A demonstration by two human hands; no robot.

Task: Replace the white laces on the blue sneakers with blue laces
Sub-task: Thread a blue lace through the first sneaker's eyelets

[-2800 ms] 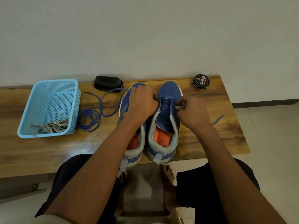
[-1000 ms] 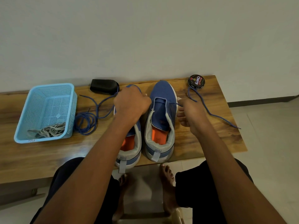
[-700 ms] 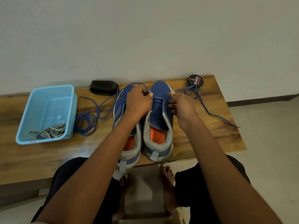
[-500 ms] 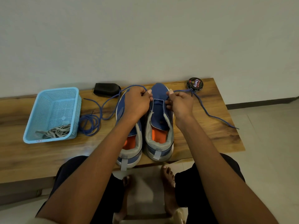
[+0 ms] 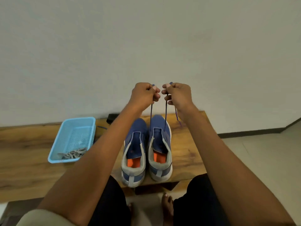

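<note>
The left hand (image 5: pixel 144 95) and the right hand (image 5: pixel 177 94) are raised side by side in front of the plain pale wall (image 5: pixel 146 46), each curled into a loose fist that pinches one end of the thin blue shoelace (image 5: pixel 166 111). The two strands run straight down from the fists to the front eyelets of the right-hand blue mesh sneaker with grey collar and orange insole (image 5: pixel 160 149), and a short loose tail hangs below the right hand. That sneaker stands upright, heel toward the person, on the brown wood-grain bench top (image 5: pixel 24 160). Its mate, the left-hand blue sneaker (image 5: pixel 134 152), stands touching its left side, heel slightly overhanging the near edge of the bench, with no lace visible in it

Well to the left of the sneakers sits a light blue perforated plastic basket (image 5: pixel 73 137) holding the tangled white laces (image 5: pixel 73 154) in its near corner. Beyond the sneakers, against the wall, a small black object (image 5: pixel 111 117) is partly hidden by the left forearm, and a bit of another blue lace (image 5: pixel 101 127) shows beside the basket

No writing or brand mark can be read on any item. To the right of the bench lies pale tiled floor (image 5: pixel 268 152) with a dark skirting strip (image 5: pixel 260 132) along the wall; bare feet rest on the floor below the bench
</note>
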